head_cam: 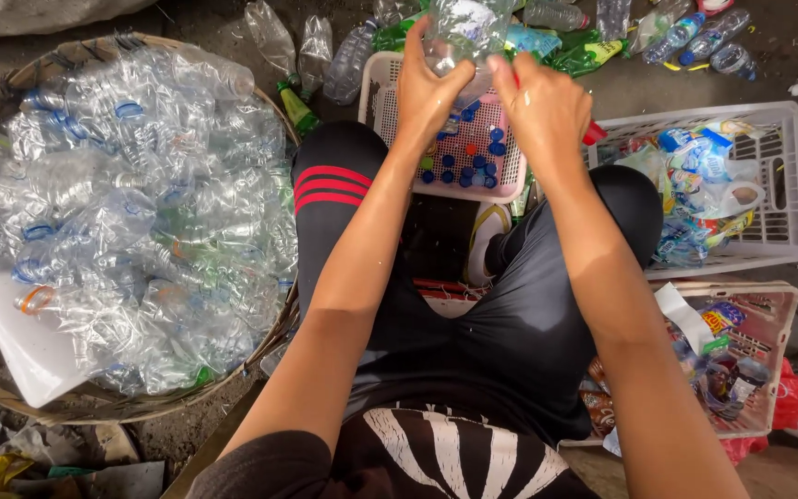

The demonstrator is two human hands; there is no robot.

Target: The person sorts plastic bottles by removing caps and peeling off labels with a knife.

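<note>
Clear plastic bottle, gripped by both hands: left hand wraps its side, right hand closes near its neck, above a pink tray of blue caps; wicker basket of crushed bottles lies left.

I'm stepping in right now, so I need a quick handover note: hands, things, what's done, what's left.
Left hand and right hand both grip one clear bottle above the pink tray.
Done: loose caps, mostly blue, lie in that tray; the round basket on the left is heaped with clear bottles; two white crates on the right hold wrappers.
Left: more bottles lie on the ground ahead.
</note>
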